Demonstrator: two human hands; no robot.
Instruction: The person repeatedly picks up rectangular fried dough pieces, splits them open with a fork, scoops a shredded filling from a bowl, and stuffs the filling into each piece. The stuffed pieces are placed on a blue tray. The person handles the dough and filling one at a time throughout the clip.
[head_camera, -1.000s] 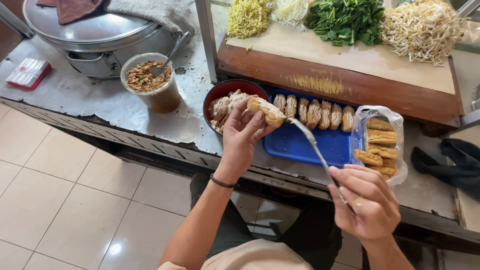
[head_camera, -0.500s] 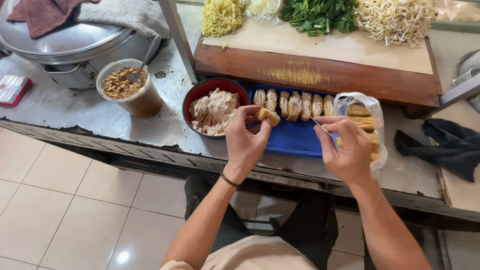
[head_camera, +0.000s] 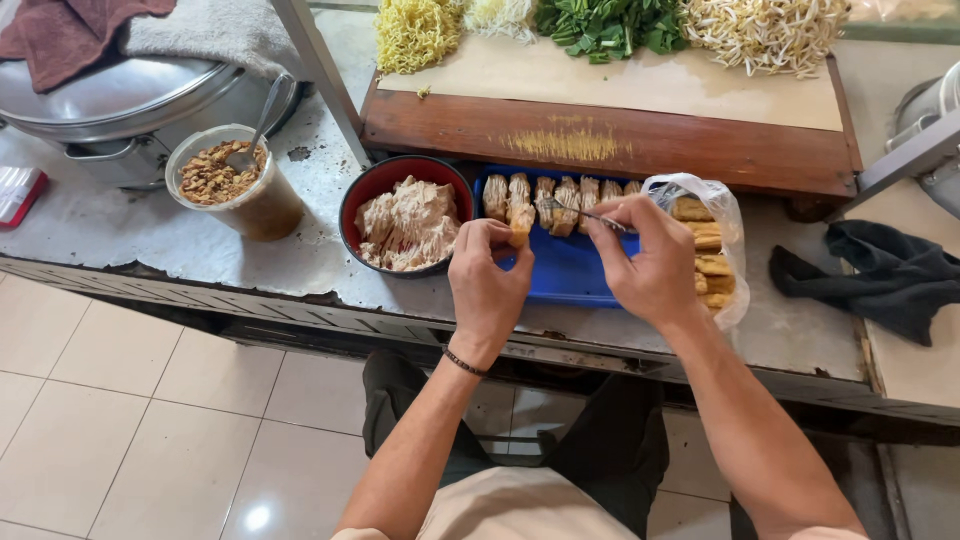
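Note:
My left hand (head_camera: 487, 278) pinches a small piece of fried tofu (head_camera: 520, 223) over the blue tray (head_camera: 565, 272). My right hand (head_camera: 650, 262) grips a thin metal utensil (head_camera: 585, 214), its tip pointing left toward the tofu piece. A row of stuffed tofu pieces (head_camera: 555, 195) lies along the tray's far side. Left of the tray stands a red bowl (head_camera: 372, 187) heaped with pale filling (head_camera: 410, 225). A clear plastic bag of fried tofu (head_camera: 708, 252) sits just right of my right hand.
A wooden board (head_camera: 620, 135) behind the tray carries yellow noodles (head_camera: 418, 32), greens (head_camera: 608, 25) and bean sprouts (head_camera: 765, 32). A plastic cup of brown crumbs with a spoon (head_camera: 232, 183) and a metal pot (head_camera: 110, 110) stand left. A dark cloth (head_camera: 875, 275) lies right.
My right hand has moved left and up with the utensil, from below the counter to beside the tofu piece. My left hand has lowered the tofu over the tray. The view has shifted.

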